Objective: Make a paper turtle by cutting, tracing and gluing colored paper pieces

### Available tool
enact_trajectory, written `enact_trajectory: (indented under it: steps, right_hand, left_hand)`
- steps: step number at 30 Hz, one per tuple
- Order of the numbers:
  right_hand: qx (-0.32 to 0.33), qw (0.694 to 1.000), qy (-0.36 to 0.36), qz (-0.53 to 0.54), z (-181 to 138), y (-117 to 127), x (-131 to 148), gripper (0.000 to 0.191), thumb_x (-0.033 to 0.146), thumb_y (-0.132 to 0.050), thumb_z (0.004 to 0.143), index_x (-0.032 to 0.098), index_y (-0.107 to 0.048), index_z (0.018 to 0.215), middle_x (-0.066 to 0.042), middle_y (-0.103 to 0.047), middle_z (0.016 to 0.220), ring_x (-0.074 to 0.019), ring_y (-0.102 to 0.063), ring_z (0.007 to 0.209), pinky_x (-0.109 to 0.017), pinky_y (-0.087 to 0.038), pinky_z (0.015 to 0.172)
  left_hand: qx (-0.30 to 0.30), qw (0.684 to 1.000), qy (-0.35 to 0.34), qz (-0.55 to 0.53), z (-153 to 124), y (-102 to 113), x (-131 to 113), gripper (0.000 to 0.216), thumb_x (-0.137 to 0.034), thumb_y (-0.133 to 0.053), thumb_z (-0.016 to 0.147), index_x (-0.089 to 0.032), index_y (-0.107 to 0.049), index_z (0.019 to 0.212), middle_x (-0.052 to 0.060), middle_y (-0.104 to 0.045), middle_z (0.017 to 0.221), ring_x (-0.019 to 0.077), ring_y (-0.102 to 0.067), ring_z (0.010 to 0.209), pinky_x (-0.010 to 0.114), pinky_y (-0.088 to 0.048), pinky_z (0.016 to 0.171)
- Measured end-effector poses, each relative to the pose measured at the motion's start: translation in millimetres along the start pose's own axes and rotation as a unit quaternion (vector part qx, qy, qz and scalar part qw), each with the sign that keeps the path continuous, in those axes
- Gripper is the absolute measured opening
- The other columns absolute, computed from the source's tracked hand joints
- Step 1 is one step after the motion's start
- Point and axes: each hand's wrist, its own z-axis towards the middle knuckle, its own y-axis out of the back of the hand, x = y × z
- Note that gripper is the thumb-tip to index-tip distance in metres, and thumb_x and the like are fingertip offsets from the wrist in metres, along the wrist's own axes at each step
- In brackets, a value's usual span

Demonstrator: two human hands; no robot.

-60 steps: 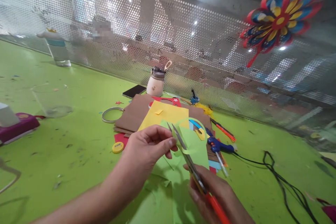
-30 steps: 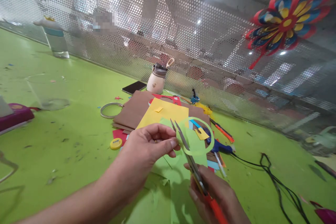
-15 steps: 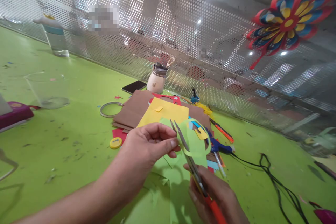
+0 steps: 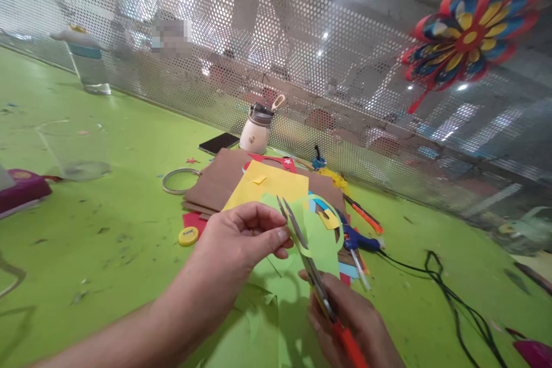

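My right hand [image 4: 351, 319] is closed round the handles of red-handled scissors [image 4: 316, 279], their blades pointing up and slightly parted. Between thumb and fingertips, my left hand [image 4: 250, 236] pinches the end of a curled light-green paper strip [image 4: 340, 224]. The strip loops to the right behind the scissor blades, which cross it close to my left fingertips. Below both hands lie sheets of light-green paper [image 4: 297, 310]. Beyond them, yellow paper [image 4: 276, 181] rests on brown card [image 4: 215, 175].
A blue glue gun [image 4: 362, 241] with a black cord [image 4: 448, 293] lies right of the papers. Behind stand a white bottle [image 4: 255, 132] and a phone [image 4: 218, 142]. A tape ring [image 4: 180, 181], yellow disc [image 4: 188, 236] and clear cup [image 4: 77, 149] are left. A perforated screen [image 4: 181, 86] borders the table.
The view has shifted very slightly. Both hands, the scissors and the green strip keep nearly the same position.
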Motion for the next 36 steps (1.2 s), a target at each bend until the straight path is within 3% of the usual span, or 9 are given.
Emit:
enact_trajectory:
  steps: [8,16,25,36]
  right_hand:
    - [-0.023,0.998,0.047,-0.030,1,1,4,0.022,0.026,-0.053,0.081,0.017,-0.069,0.095,0.002,-0.051,0.060,-0.0101,-0.046,0.049,-0.019,-0.042,0.049]
    - [-0.010,0.999,0.034,-0.031,0,2,4,0.027,0.014,-0.056,0.074,0.019,-0.069,0.097,0.003,-0.051,0.060,-0.0092,-0.047,0.049,-0.017,-0.041,0.048]
    - [-0.005,0.999,0.042,-0.009,-1,2,5,0.023,0.024,-0.055,0.080,0.017,-0.068,0.098,-0.001,-0.057,0.066,-0.0106,-0.049,0.053,-0.017,-0.043,0.051]
    - [0.031,0.999,-0.032,0.023,-5,-3,-8,0.023,0.030,-0.056,0.081,0.018,-0.069,0.095,0.002,-0.049,0.061,-0.0091,-0.039,0.047,-0.019,-0.036,0.045]
  left_hand:
    - [-0.011,1.000,0.007,0.000,0,-2,1,0.014,-0.013,-0.077,0.062,-0.013,-0.064,0.067,-0.003,-0.066,0.058,0.0083,-0.060,0.050,0.018,-0.048,0.051]
    - [0.002,1.000,0.010,-0.002,-1,-1,1,0.013,-0.013,-0.076,0.063,-0.013,-0.063,0.067,-0.002,-0.065,0.058,0.0093,-0.061,0.051,0.018,-0.049,0.052]
    - [0.004,1.000,0.014,-0.004,-1,-2,0,0.014,-0.012,-0.075,0.063,-0.013,-0.062,0.066,-0.003,-0.064,0.056,0.0085,-0.059,0.049,0.018,-0.048,0.051]
    - [0.011,1.000,0.008,0.000,-2,1,1,0.012,-0.013,-0.075,0.065,-0.013,-0.063,0.067,-0.003,-0.065,0.058,0.0081,-0.059,0.050,0.017,-0.047,0.052]
